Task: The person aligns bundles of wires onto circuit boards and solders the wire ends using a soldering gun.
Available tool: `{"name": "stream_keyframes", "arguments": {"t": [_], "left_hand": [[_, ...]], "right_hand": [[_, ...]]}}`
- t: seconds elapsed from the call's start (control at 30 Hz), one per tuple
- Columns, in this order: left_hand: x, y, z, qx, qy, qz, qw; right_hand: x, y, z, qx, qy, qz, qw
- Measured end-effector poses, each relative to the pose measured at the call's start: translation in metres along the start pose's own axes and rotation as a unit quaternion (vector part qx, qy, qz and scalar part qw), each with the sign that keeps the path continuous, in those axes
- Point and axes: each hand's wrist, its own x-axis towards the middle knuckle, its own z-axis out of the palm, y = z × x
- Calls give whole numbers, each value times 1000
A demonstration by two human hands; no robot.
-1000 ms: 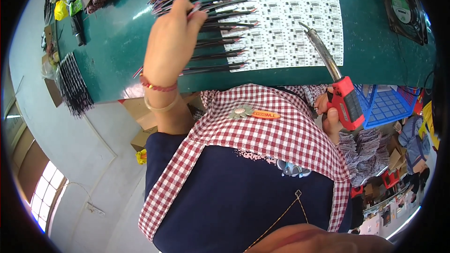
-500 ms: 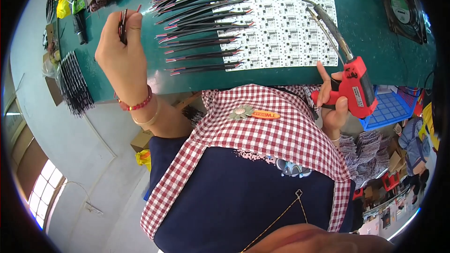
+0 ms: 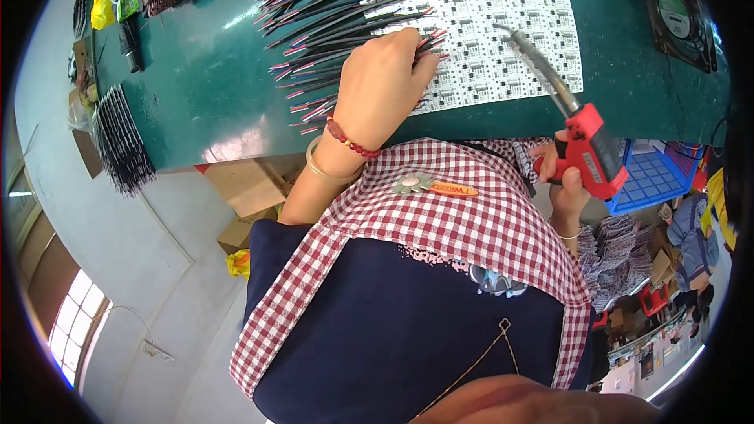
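Note:
My left hand [image 3: 383,82] is over the left edge of a white panel of small circuit boards [image 3: 503,31], its fingers pinched around a black cable, mostly hidden. Bared red-tipped wire ends [image 3: 432,41] poke out by its thumb and index finger. Under and beside that hand, black cables [image 3: 326,12] lie in rows, their inner ends on the panel. My right hand [image 3: 567,180] is closed around the grip of a red and black soldering gun [image 3: 591,153]. The gun's metal tip and thin feed tube point up-left above the panel, apart from the left hand.
A square black fan [image 3: 675,16] stands at the right of the green table [image 3: 196,102]. A cable bundle [image 3: 124,141] hangs over the table's left edge. Blue crates [image 3: 656,180] and cardboard boxes [image 3: 243,184] are below the table's near edge.
My left hand has moved right and down from the bare left part of the table to the cable ends on the panel. The soldering gun has shifted slightly left and lower.

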Motion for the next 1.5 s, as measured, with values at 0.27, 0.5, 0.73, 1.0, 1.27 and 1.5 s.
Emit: {"name": "stream_keyframes", "arguments": {"t": [0.27,0.5,0.73,1.0,1.27,1.5], "left_hand": [[3,3,-2,82,-19,-8,996],[3,2,-2,63,-19,0,998],[-4,5,-4,35,-10,14,999],[-2,4,2,65,7,12,998],[0,3,2,59,0,22,998],[0,0,2,49,-6,26,998]], "right_hand": [[-21,10,4,31,-41,92,994],[-18,7,10,18,-49,96,994],[-19,5,11,19,-55,90,994],[-22,9,10,12,-49,110,993],[-24,16,-3,-34,-61,90,994],[-21,7,2,-104,-26,90,990]]}}
